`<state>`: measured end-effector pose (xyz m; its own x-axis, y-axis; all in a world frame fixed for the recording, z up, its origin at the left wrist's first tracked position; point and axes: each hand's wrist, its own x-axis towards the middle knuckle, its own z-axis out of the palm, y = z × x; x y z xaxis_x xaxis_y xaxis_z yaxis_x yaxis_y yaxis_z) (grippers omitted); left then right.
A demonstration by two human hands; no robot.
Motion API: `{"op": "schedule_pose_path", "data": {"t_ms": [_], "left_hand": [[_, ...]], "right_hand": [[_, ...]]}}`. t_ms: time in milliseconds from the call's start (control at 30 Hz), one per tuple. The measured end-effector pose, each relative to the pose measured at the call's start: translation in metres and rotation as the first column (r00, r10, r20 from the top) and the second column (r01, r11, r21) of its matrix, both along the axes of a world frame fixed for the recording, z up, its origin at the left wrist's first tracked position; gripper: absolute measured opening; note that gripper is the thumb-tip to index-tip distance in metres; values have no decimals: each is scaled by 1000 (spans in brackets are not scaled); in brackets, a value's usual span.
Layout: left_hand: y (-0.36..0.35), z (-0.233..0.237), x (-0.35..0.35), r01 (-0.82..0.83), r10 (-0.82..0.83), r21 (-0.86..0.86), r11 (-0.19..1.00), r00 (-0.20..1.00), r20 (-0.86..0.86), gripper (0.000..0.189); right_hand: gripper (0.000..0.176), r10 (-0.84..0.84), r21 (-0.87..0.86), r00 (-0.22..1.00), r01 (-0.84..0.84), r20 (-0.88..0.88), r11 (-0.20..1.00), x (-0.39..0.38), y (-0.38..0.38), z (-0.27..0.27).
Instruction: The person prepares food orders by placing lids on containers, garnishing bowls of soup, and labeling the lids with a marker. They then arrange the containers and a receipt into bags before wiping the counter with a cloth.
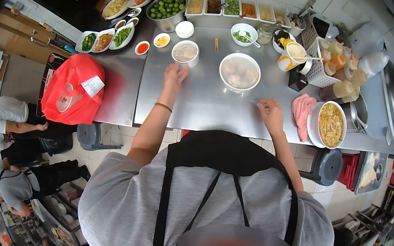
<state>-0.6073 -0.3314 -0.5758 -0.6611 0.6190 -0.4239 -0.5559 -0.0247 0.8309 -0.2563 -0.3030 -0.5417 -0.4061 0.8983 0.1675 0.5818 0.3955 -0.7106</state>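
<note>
On the steel counter (197,103), a small white tub (185,60) with pale contents under what looks like a clear lid stands just beyond my left hand (175,77). That hand is open, its fingertips right at the tub's base. A larger round white bowl (238,86), also with pale contents, sits to the right of the tub. My right hand (270,113) hovers low over the counter, below and right of the bowl. Its fingers are loosely bent and apart, with nothing visible in them.
A red bag (73,90) with a paper slip stands at left; a pink cloth (301,111) and noodle bowl (331,125) sit at right. Behind are limes (167,7), topping trays (230,8) and sauce bottles (341,67). Co-workers (28,176) stand at lower left.
</note>
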Motion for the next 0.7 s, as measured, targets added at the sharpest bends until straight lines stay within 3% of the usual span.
{"op": "schedule_pose_path", "data": {"t_ms": [67, 100, 133, 167, 200, 233, 267, 300, 333, 367, 400, 433, 467, 500, 567, 600, 667, 700], "left_hand": [[-6, -13, 25, -71, 72, -18, 997, 995, 68, 38], [-10, -27, 37, 49, -69, -72, 996, 947, -313, 41], [-13, -36, 47, 140, -220, -175, 975, 738, -637, 44], [-16, -16, 65, 161, -242, -184, 970, 735, -633, 44], [-20, 27, 90, 258, -271, -189, 948, 338, -901, 46], [-21, 54, 110, 360, -185, -219, 907, -128, -974, 48], [-19, 56, 122, 407, -196, -231, 884, -127, -972, 48], [-12, 56, 130, 410, -230, -341, 846, -298, -927, 47], [-4, 53, 136, 396, -238, -439, 807, -463, -854, 47], [3, 44, 139, 439, -227, -448, 779, -469, -853, 47], [9, 32, 136, 368, -250, -475, 799, -514, -820, 45], [15, 24, 133, 286, -273, -488, 825, -555, -786, 43], [20, 22, 130, 304, -262, -489, 818, -560, -786, 43], [25, 21, 126, 305, -267, -473, 826, -527, -807, 43], [35, 20, 116, 324, -268, -463, 825, -498, -825, 42], [42, 20, 111, 258, -305, -479, 839, -506, -807, 42], [48, 20, 108, 204, -339, -504, 840, -528, -779, 42], [50, 21, 109, 141, -355, -480, 866, -504, -787, 43]], "right_hand": [[15, -141, 215, 985, 117, 97, 970, 29, 9, -7], [15, -215, 352, 964, 150, 155, 924, 49, 21, -11], [16, -301, 473, 932, 176, 202, 863, 69, 29, -17], [17, -398, 502, 881, 231, 257, 834, 87, 36, -26], [18, -495, 527, 809, 284, 317, 801, 102, 40, -35], [19, -493, 480, 782, 289, 380, 828, 110, 40, -41], [21, -491, 428, 751, 304, 442, 851, 116, 41, -47], [20, -466, 356, 694, 310, 549, 882, 115, 42, -63], [19, -428, 285, 742, 322, 516, 903, 106, 32, -67], [16, -464, 353, 797, 337, 386, 873, 95, 22, -74], [15, -375, 236, 818, 298, 436, 925, 74, 5, -54], [16, -271, 277, 811, 140, 519, 951, 66, 1, -75], [16, -188, 338, 875, 30, 447, 941, 53, -9, -73], [27, -186, 169, 913, 132, 363, 977, 42, -21, -58], [45, -341, 338, 852, 210, 397, 917, 31, -25, -37], [45, -355, 332, 844, 227, 401, 916, 29, -18, -43], [56, -439, 345, 874, 354, 209, 869, 26, 10, -64], [56, -455, 336, 867, 374, 205, 864, 19, 15, -72]]}}
